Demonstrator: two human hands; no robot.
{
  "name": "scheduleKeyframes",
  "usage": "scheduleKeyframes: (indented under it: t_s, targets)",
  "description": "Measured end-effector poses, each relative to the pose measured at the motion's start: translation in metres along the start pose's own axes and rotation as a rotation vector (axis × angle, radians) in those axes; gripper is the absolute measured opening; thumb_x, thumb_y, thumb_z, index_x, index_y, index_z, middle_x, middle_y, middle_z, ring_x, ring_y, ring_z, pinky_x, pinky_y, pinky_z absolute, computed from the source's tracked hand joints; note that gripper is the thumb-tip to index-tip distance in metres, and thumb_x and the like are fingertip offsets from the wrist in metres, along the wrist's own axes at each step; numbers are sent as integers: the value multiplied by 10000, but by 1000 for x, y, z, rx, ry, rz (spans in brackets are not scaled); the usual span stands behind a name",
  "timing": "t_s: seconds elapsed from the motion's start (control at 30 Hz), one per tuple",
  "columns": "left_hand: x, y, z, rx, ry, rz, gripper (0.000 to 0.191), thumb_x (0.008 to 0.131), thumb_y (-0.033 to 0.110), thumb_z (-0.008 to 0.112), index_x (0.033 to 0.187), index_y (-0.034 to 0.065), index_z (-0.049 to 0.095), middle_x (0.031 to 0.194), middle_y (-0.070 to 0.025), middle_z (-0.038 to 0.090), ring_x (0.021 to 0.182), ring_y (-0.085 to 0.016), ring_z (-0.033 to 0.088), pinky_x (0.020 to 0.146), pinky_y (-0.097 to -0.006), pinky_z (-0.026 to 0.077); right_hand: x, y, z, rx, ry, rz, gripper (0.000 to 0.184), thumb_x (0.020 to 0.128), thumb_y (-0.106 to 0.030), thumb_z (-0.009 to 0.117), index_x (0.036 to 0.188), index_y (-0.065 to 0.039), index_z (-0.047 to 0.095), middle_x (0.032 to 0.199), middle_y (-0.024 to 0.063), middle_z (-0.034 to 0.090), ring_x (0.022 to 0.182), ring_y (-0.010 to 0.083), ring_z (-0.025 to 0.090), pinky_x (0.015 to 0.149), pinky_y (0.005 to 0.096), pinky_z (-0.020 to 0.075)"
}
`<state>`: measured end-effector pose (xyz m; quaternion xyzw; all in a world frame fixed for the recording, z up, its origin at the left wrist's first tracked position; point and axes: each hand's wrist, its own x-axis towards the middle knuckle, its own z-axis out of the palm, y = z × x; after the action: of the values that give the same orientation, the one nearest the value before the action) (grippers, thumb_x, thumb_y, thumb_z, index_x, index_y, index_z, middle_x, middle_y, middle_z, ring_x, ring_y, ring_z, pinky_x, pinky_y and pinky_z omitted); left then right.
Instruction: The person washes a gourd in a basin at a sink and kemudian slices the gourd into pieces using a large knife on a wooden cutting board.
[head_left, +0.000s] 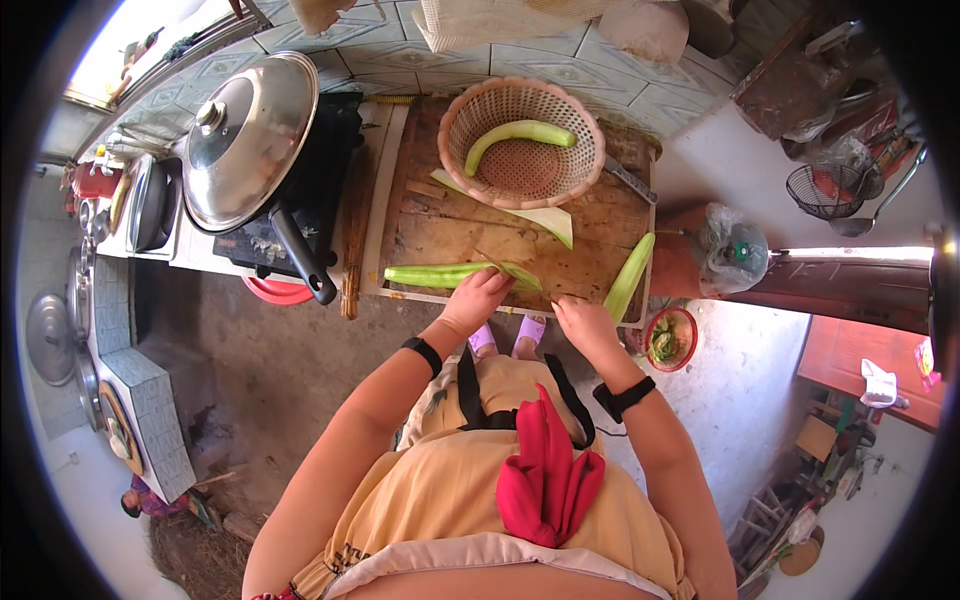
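A long, pale-green striped gourd piece (429, 275), like a peeled luffa, lies along the front of a worn wooden cutting board (450, 225). My left hand (480, 298) grips its right part, fingertips on top. A thin, narrow edge, perhaps a blade, crosses the gourd just beyond those fingers. My right hand (586, 324) is curled at the board's front edge, right of the left hand; what it holds is hidden. Another gourd length (630, 277) rests at the board's right edge. A cut gourd slice (551, 223) with a pale face lies farther back.
A pink plastic basket (523, 196) holding a curved gourd (521, 132) stands at the back. Behind its right side lies a knife (631, 181). A lidded pan (251, 142) is on the stove at left, its handle (300, 251) jutting forward. A red-rimmed bowl (673, 364) with scraps sits below right.
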<state>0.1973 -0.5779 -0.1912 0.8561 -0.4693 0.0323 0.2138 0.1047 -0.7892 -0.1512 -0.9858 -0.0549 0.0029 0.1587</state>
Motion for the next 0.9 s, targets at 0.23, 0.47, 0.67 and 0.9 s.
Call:
scheduleKeyframes:
  t_s: [0.23,0.47,0.67,0.9]
  targets:
    - [-3,1,-2,6,-45,-13,372,693,114,519,1057,85,593,1085,-16,514,1036,-208,485,847,-320,443,0,-7,-5,-54,-50,22,126,816,-215,530,826,-90,543,664,96,595,581,275,601,494,380,483]
    - [-1,-1,2,-44,-2,-3,395,696,100,511,1085,69,577,1112,-32,521,1033,-215,492,851,-325,448,24,-6,10,-116,-176,85,177,833,-225,503,774,-66,555,645,126,588,589,294,595,511,403,476]
    - [-6,-8,-1,-159,-25,-31,408,695,45,502,1100,41,560,1117,-59,522,1031,-241,503,853,-321,456,15,0,-7,96,-55,54,255,856,-270,493,745,-50,558,645,114,590,597,314,577,537,412,458]
    - [-3,-5,-1,-46,-18,19,395,708,93,510,1099,55,557,1058,-22,518,1017,-191,499,803,-278,477,9,-12,-4,-39,-143,60,196,839,-212,489,735,-54,540,634,129,591,589,298,599,513,408,474]
